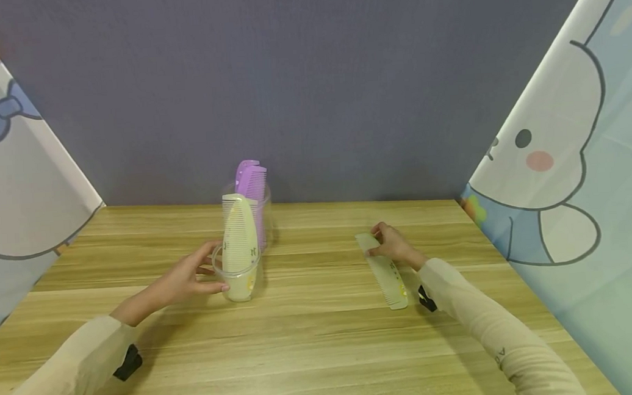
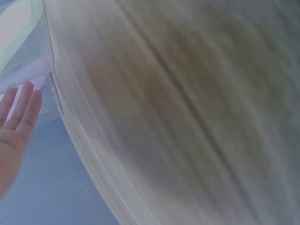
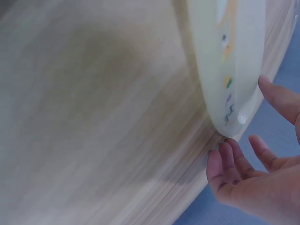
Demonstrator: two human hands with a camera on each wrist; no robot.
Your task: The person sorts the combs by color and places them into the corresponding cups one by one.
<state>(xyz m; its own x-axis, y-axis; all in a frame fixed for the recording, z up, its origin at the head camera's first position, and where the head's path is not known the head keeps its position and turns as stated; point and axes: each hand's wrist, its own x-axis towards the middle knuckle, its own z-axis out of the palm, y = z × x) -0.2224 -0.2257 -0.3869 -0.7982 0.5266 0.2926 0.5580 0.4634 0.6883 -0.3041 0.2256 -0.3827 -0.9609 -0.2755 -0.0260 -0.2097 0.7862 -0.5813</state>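
A clear plastic cup [image 1: 240, 288] holds pale green combs [image 1: 239, 233] standing upright. Beside it on the left is my left hand [image 1: 192, 276], thumb at the front and fingers along the far side. Its fingers look fairly straight against the cup in the left wrist view. On the wood to the right lies another pale green comb [image 1: 384, 272] with small coloured prints. My right hand [image 1: 393, 244] is over this comb's far end. In the right wrist view, the thumb is right at the comb's edge, while the loosely bent fingers are close to its rounded end.
Behind the first cup stands a second clear cup [image 1: 267, 210] with purple combs [image 1: 251, 180] in it. A dark grey panel [image 1: 297, 88] rises at the back of the wooden table [image 1: 315, 344]. Cartoon-printed sheets [image 1: 561, 162] flank both sides.
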